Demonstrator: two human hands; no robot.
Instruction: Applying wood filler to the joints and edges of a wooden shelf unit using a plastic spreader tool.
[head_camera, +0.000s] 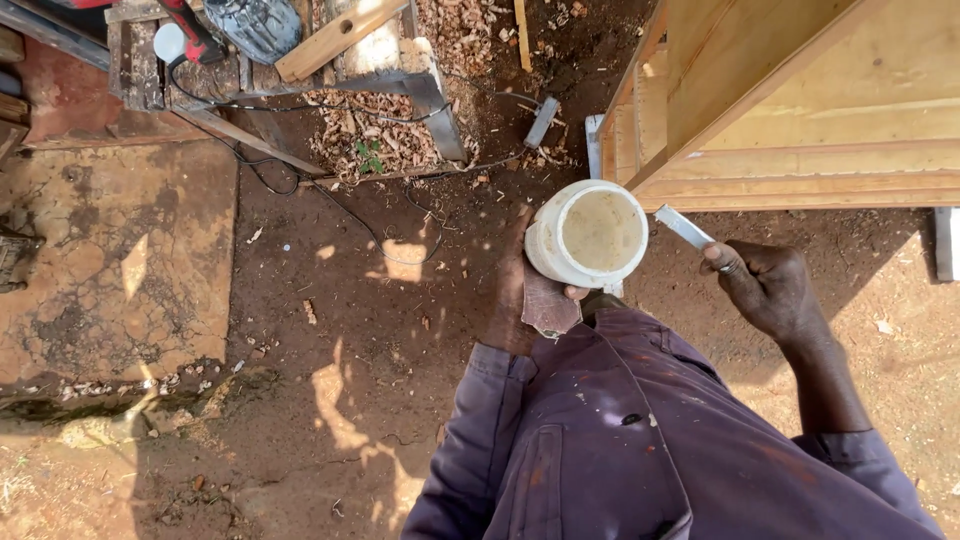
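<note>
Purple sleeves nearest. Left hand (515, 300) fingers clamped round a white open tub (588, 235) of pale paste, w/ a scrap of sandpaper (548, 308) pinched under it. Right hand (765, 285) fingers closed on a flat metal blade (684, 227), just beside the tub rim. Beyond: wooden frame (800, 110), dirt ground, shavings, black cable (330, 190). Risk: tub tilts, paste spills onto dirt; grit could get in.

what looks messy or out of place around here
Wood shavings lie strewn over the dirt by the bench, and a black cable trails loose through them. The white tub in the left hand looks upright, nothing spilled.
</note>
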